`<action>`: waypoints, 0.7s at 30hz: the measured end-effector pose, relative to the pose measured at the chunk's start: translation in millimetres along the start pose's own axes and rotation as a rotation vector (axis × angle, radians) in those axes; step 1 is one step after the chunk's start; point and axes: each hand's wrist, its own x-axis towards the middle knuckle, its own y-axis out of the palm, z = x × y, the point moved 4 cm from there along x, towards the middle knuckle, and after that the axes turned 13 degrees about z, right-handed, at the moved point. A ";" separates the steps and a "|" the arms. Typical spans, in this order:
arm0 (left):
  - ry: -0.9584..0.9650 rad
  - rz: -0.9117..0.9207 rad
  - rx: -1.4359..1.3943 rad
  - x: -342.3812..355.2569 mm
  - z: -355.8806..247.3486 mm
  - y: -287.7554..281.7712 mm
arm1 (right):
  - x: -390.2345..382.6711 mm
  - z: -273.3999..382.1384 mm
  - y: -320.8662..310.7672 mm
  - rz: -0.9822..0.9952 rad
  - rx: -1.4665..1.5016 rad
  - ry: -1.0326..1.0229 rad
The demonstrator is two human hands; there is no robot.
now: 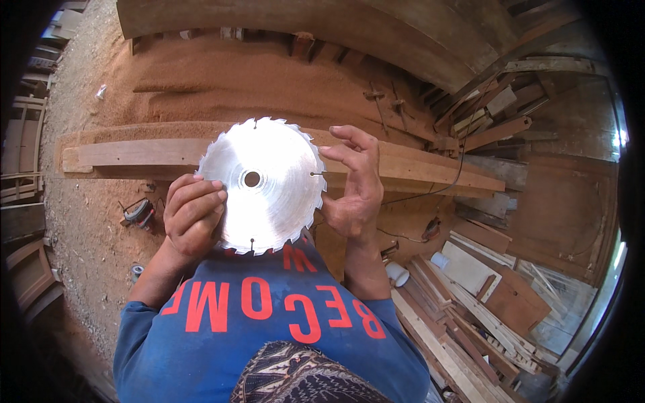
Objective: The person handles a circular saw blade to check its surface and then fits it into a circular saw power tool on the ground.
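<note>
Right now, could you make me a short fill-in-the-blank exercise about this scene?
1. The left hand grips the saw blade on the picture's ____ side.
2. The shirt with red letters is coloured ____.
3. The long beam beyond the blade is made of ____.

Missing words: left; blue; wood.

The head view looked steeply down from the person's head, over the shirt (272,329) at the lower edge. The left hand (191,216), right hand (356,185) and blade (279,201) were close, near the middle; the beam (141,153) lay beyond. The wide fisheye bent edges toward its dark rim.
</note>
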 end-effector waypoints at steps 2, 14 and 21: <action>-0.100 -0.043 -0.180 -1.7 6.6 0.6 | 4.0 3.1 3.5 0.010 -0.015 -0.006; -1.003 0.026 -1.267 -30.1 11.6 41.2 | 15.5 22.0 6.5 0.176 0.042 0.401; -1.144 -0.016 -1.599 -36.5 5.2 60.2 | 11.9 20.1 11.9 0.170 0.366 0.612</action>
